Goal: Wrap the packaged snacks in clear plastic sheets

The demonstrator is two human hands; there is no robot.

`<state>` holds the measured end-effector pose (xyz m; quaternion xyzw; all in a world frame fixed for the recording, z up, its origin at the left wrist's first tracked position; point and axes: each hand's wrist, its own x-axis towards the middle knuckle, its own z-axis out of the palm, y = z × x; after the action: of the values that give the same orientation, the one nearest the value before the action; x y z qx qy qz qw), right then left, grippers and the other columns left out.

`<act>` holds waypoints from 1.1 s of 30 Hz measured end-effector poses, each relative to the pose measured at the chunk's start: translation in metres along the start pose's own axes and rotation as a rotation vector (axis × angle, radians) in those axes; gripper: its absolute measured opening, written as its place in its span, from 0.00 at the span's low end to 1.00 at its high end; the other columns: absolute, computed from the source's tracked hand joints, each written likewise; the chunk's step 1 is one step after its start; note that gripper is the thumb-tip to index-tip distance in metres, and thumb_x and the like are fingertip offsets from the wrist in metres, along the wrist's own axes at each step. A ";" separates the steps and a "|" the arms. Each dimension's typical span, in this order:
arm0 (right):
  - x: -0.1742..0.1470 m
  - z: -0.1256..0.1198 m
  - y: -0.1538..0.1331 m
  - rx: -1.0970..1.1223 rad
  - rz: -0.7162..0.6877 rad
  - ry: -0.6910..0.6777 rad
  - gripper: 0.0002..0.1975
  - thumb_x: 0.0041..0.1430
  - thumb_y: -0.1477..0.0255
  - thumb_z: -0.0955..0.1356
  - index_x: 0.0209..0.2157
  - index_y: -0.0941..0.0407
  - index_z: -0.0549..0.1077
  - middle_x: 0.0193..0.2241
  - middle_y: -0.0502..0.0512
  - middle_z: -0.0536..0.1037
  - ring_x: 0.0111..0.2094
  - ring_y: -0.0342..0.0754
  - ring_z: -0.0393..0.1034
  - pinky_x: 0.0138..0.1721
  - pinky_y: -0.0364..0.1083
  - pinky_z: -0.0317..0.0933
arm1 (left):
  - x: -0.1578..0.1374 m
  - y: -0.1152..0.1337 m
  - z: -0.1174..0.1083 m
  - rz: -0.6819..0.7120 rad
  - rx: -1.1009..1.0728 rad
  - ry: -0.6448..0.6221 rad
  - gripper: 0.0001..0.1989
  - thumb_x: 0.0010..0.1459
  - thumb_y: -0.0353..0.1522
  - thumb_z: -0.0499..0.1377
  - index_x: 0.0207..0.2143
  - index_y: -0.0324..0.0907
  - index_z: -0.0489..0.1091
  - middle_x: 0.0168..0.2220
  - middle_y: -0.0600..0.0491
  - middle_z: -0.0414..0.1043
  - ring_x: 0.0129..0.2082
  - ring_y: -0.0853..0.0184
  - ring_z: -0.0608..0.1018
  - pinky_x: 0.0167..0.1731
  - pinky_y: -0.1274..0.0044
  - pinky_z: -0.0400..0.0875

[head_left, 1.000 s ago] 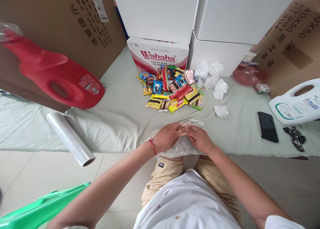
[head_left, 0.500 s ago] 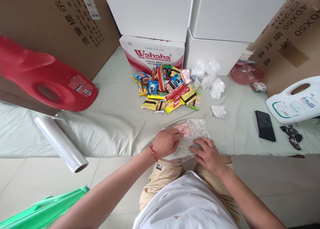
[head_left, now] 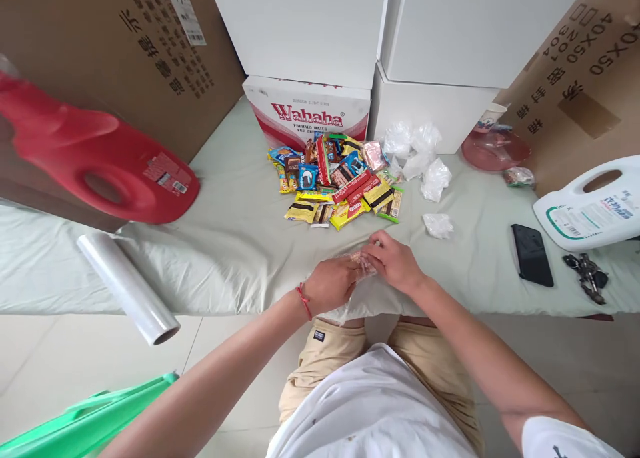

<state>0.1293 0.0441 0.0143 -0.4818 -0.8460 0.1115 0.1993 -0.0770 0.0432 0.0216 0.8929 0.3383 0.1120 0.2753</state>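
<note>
At the front edge of the cloth-covered surface, clear plastic film (head_left: 345, 306) lies partly under my hands, bunched around a small pink packet (head_left: 367, 266). The fingers of my left hand (head_left: 331, 286) are closed over the packet and film from the left. My right hand (head_left: 399, 263) pinches the film at the packet's right side. Both hands cover much of the packet, so its print cannot be read. Beyond them is a pile of wrapped snacks (head_left: 340, 181) in red, yellow, blue and brown.
Crumpled plastic bundles (head_left: 434, 179) lie right of the snacks. A film roll (head_left: 127, 288) overhangs the front edge at left, near a red jug (head_left: 125, 171). At right are a phone (head_left: 532, 255), keys (head_left: 587, 276) and a white jug (head_left: 595, 205). Boxes (head_left: 310, 111) stand behind.
My right hand has moved up and inward, folding the film's right side over the pink packet. The spread film is now gathered smaller. My left hand stays on the packet.
</note>
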 end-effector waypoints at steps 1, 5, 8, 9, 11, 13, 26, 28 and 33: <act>0.008 0.007 0.002 -0.024 0.002 -0.025 0.11 0.70 0.70 0.64 0.41 0.51 0.79 0.42 0.54 0.75 0.37 0.46 0.70 0.33 0.43 0.59 | -0.002 -0.004 -0.005 0.000 -0.082 -0.008 0.17 0.59 0.28 0.56 0.47 0.49 0.79 0.43 0.49 0.81 0.49 0.58 0.79 0.49 0.70 0.74; 0.022 0.028 0.008 -0.037 0.030 -0.040 0.12 0.71 0.68 0.63 0.42 0.52 0.78 0.38 0.52 0.74 0.35 0.45 0.69 0.32 0.42 0.55 | -0.030 -0.027 -0.022 -0.188 -0.516 0.054 0.16 0.65 0.39 0.55 0.48 0.47 0.78 0.40 0.50 0.81 0.45 0.58 0.81 0.48 0.70 0.74; 0.020 0.034 0.009 -0.015 0.051 -0.018 0.13 0.72 0.68 0.62 0.42 0.52 0.78 0.38 0.53 0.74 0.35 0.45 0.68 0.32 0.43 0.55 | -0.062 -0.031 -0.016 -0.489 -0.799 0.441 0.27 0.68 0.49 0.48 0.54 0.39 0.73 0.36 0.46 0.80 0.34 0.61 0.80 0.40 0.70 0.75; 0.019 0.035 0.009 -0.012 0.054 -0.014 0.13 0.72 0.69 0.62 0.42 0.51 0.78 0.38 0.53 0.74 0.35 0.45 0.68 0.32 0.43 0.55 | -0.070 -0.028 -0.010 -0.517 -0.856 0.565 0.32 0.68 0.51 0.45 0.58 0.37 0.68 0.38 0.44 0.80 0.35 0.61 0.80 0.40 0.69 0.74; 0.017 0.035 0.008 -0.010 0.061 -0.011 0.13 0.72 0.69 0.62 0.42 0.51 0.78 0.37 0.53 0.73 0.35 0.45 0.68 0.32 0.43 0.55 | -0.079 -0.016 0.004 -0.511 -0.835 0.696 0.37 0.65 0.55 0.49 0.64 0.38 0.60 0.45 0.42 0.79 0.42 0.59 0.80 0.44 0.69 0.73; 0.016 0.034 0.008 -0.004 0.064 -0.007 0.13 0.72 0.68 0.62 0.42 0.52 0.79 0.37 0.53 0.74 0.35 0.46 0.69 0.32 0.43 0.56 | -0.077 -0.006 0.015 -0.558 -0.659 0.744 0.40 0.56 0.52 0.62 0.65 0.41 0.59 0.47 0.45 0.78 0.46 0.59 0.79 0.47 0.69 0.72; 0.027 0.032 0.009 0.270 0.050 -0.022 0.10 0.69 0.72 0.65 0.37 0.55 0.79 0.33 0.52 0.73 0.34 0.45 0.70 0.37 0.42 0.59 | -0.048 0.017 -0.003 -0.395 0.218 1.032 0.08 0.62 0.30 0.55 0.42 0.45 0.72 0.41 0.46 0.75 0.48 0.57 0.76 0.54 0.62 0.67; 0.027 0.032 0.007 0.258 0.053 -0.047 0.10 0.68 0.73 0.65 0.36 0.55 0.78 0.33 0.52 0.73 0.34 0.45 0.70 0.37 0.42 0.59 | -0.026 0.030 0.005 -0.143 0.142 0.752 0.13 0.65 0.29 0.53 0.47 0.46 0.73 0.47 0.47 0.77 0.54 0.58 0.75 0.56 0.64 0.67; 0.035 0.005 0.040 0.177 0.047 -0.110 0.08 0.65 0.74 0.67 0.34 0.55 0.79 0.33 0.53 0.76 0.33 0.46 0.70 0.36 0.43 0.59 | 0.015 0.005 0.040 -0.330 0.113 0.443 0.20 0.71 0.33 0.47 0.60 0.41 0.67 0.60 0.43 0.72 0.63 0.56 0.70 0.63 0.59 0.60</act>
<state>0.1418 0.0943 0.0030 -0.4752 -0.8309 0.2167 0.1919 -0.0477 0.0330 -0.0081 0.7933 0.5368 0.2393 0.1590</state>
